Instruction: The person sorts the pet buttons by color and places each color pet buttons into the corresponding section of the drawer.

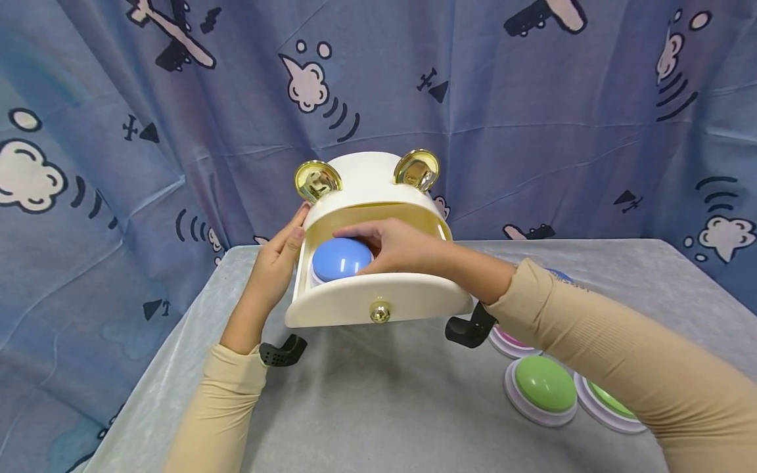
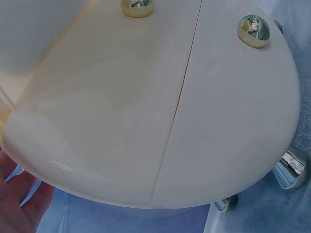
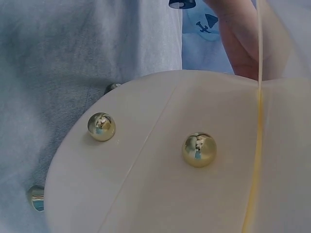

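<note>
A white drawer cabinet [image 1: 368, 172] with two gold ears has its top drawer [image 1: 331, 303] pulled out toward me. Inside at the left sits a dome-shaped blue push button [image 1: 341, 258] on a pale base. My right hand [image 1: 408, 248] reaches over the drawer front and grips the button's right side, thumb low and fingers above. At the cabinet's left side, my left hand [image 1: 276, 263] holds the wall, its thumb toward me. The left fingers [image 2: 19, 204] show past the cabinet's edge in the left wrist view. A gold knob [image 1: 380, 313] marks the drawer front.
On the grey-covered table [image 1: 367, 407], at the right, lie a green push button [image 1: 545, 384], a second green button [image 1: 612, 401] and a pink one [image 1: 511, 341]. My right sleeve partly covers these last two. A blue patterned curtain [image 1: 378, 85] hangs behind.
</note>
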A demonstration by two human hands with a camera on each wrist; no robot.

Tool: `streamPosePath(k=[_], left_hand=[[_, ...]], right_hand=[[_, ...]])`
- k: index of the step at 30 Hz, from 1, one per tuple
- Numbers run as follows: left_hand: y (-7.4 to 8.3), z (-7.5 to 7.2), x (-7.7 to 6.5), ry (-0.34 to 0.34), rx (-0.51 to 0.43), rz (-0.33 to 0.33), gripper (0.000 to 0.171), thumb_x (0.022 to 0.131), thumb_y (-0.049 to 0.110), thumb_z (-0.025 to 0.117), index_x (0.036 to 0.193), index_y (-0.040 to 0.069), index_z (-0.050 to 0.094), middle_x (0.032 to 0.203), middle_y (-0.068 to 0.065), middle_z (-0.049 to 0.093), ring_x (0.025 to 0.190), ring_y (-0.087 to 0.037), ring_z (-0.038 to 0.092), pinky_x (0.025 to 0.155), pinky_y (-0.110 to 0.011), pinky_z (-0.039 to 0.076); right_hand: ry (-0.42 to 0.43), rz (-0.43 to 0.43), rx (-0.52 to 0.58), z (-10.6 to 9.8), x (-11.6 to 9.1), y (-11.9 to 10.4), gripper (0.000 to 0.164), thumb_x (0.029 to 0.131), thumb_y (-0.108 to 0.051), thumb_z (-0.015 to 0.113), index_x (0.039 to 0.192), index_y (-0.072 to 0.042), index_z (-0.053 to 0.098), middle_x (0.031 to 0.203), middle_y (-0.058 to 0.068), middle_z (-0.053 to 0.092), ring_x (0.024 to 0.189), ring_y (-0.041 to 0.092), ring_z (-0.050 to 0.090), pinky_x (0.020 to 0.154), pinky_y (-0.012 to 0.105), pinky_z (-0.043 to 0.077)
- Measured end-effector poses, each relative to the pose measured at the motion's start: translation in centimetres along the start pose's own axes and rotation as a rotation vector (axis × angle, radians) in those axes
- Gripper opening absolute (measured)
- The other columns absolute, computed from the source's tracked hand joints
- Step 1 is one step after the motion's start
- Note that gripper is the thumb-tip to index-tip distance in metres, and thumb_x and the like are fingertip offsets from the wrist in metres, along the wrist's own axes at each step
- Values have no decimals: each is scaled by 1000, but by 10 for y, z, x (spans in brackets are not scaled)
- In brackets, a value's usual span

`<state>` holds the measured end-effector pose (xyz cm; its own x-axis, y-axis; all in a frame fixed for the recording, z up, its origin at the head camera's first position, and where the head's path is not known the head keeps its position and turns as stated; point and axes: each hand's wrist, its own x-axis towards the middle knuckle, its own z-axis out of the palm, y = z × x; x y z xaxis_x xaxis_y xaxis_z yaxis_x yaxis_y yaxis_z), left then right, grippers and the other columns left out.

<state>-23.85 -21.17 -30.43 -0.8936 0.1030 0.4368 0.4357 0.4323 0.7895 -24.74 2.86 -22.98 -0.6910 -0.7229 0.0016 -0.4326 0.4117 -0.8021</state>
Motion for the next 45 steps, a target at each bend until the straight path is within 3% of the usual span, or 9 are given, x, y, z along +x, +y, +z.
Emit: streamPosePath(k=[24,32,37,45], left_hand=[[1,0,0,-12,-7,-15,48,109,38,36,155,25,35,163,8,28,151,-8,24,127,-36,20],[1,1,0,0,-15,0,47,109,35,35,154,20,37,162,10,31,150,-8,26,126,-31,21],[2,1,1,-3,-20,2,48,109,35,35,154,20,37,162,10,30,150,-8,26,126,-32,22],[2,1,0,3,-13,-7,48,109,36,35,154,21,36,163,7,30,151,-8,26,126,-32,21]], right_hand=[[-13,-5,12,0,-1,2,73,80,-9,80,146,-10,50,143,10,57,126,22,56,112,38,44],[-17,-1,154,-4,-7,3,75,82,-4,78,149,-4,44,152,8,49,141,21,47,119,36,37],[18,-24,176,-14,-20,0,77,81,-3,79,149,-2,42,154,11,47,145,22,41,122,35,32],[145,-31,229,-34,-45,-1,73,80,-5,82,145,-8,50,149,9,53,141,20,47,116,30,39]])
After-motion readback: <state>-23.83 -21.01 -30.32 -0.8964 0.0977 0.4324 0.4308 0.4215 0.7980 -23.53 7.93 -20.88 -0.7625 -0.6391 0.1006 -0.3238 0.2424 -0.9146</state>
